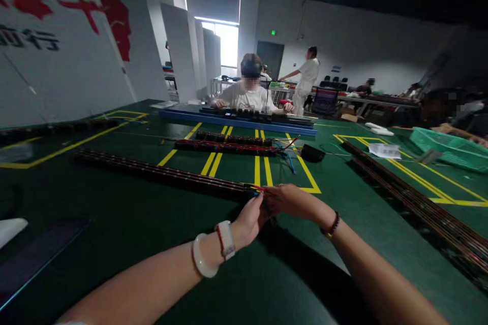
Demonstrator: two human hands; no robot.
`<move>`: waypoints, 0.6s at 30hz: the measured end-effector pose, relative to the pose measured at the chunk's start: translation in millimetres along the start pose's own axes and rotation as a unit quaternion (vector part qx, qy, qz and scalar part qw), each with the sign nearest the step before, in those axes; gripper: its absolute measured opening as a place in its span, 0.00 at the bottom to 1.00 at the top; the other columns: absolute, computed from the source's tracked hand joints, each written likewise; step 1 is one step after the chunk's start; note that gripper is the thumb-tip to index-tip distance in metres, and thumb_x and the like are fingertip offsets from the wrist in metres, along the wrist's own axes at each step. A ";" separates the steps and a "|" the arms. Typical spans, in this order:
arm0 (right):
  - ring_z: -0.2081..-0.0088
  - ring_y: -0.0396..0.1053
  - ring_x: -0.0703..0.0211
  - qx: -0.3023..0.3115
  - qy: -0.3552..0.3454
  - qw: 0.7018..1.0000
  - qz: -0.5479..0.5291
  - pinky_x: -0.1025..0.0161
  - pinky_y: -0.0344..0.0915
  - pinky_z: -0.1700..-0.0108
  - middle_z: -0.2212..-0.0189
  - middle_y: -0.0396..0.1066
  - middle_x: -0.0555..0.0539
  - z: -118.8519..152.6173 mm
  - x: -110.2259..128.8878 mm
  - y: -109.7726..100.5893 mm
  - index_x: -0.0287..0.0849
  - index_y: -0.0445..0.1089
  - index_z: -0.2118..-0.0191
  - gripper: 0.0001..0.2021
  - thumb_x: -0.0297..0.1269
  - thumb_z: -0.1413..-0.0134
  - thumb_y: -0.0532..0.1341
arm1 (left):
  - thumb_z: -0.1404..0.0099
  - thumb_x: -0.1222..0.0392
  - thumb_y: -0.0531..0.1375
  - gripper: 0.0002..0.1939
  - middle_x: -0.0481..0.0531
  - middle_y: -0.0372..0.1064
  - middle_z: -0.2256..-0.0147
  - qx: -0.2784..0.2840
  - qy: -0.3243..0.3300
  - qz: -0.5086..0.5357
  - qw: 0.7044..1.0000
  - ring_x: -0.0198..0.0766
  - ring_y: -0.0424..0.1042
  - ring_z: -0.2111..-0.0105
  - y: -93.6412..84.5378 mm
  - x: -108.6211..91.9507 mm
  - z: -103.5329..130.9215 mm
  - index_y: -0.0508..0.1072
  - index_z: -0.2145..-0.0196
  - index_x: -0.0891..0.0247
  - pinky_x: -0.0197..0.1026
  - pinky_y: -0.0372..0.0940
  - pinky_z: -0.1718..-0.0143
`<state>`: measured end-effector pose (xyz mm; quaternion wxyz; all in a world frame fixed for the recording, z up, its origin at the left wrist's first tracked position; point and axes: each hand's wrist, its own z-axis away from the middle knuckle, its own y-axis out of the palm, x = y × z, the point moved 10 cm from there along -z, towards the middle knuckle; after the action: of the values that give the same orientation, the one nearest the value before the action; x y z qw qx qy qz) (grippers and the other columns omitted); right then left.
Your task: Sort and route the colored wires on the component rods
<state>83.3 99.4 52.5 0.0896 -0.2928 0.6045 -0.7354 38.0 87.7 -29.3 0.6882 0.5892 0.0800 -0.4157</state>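
A long dark bar with wires along it [183, 176] lies on the green table. At its right end, red, yellow and blue wires come out. My left hand [249, 219] is closed at these wires, thumb and fingers pressed together. Touching it from the right, my right hand [292, 200] has its fingers bent around the same wire ends. Both hands meet there, so the exact grip is partly hidden. Behind them, another dark bar with red wires [229, 147] lies across yellow tape lines, its loose wire ends pointing right.
Long wired bars [412, 193] lie at the right, near a green mesh basket [450, 150]. A black object [312, 153] sits beyond my hands. Across the table a person [247, 92] sits behind a blue rail [236, 121]. A dark flat panel [41, 254] is at the left.
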 end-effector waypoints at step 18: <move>0.76 0.62 0.68 -0.041 0.079 0.888 -0.451 0.68 0.58 0.73 0.79 0.65 0.52 -14.3 -78.2 16.4 0.36 0.69 0.71 0.18 0.50 0.51 0.64 | 0.31 0.61 0.49 0.07 0.48 0.67 0.76 0.000 -0.022 -0.106 0.994 0.31 0.67 0.77 -0.1 0.4 6.3 0.64 0.65 0.66 0.34 0.62 0.73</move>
<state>135.5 145.2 10.4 -0.3122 -0.4783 0.4420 -0.6917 35.8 82.0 -27.8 0.6421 0.5680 0.1270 -0.4990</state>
